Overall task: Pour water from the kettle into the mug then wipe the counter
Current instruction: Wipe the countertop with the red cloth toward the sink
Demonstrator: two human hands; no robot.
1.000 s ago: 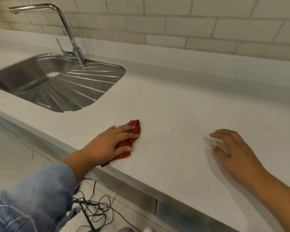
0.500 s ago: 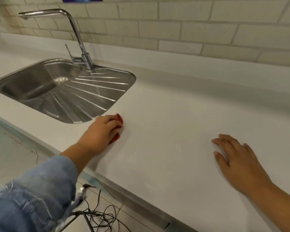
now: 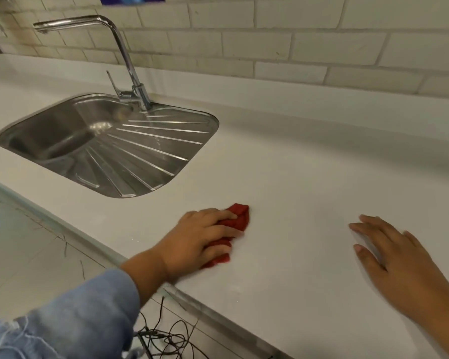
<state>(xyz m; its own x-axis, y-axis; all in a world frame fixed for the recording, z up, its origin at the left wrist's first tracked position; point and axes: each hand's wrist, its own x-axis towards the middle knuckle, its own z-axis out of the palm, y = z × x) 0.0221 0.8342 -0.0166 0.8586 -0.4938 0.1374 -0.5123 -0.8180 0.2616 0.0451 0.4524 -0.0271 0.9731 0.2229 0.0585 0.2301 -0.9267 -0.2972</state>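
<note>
My left hand (image 3: 197,238) presses a crumpled red cloth (image 3: 237,217) flat against the white counter (image 3: 296,177), a little in front of the sink's near right corner. The fingers curl over the cloth and hide most of it. My right hand (image 3: 397,257) lies flat on the counter to the right, fingers spread, holding nothing. No kettle and no mug are in view.
A steel sink (image 3: 62,136) with a ribbed drainer (image 3: 151,151) is set into the counter at the left, and a tall tap (image 3: 125,60) stands behind it. A tiled wall (image 3: 296,42) runs along the back. Black cables (image 3: 171,338) lie on the floor below the counter's front edge.
My left hand slid the cloth away toward the sink's corner, then back toward me and to the right. My right hand stayed flat in place.
</note>
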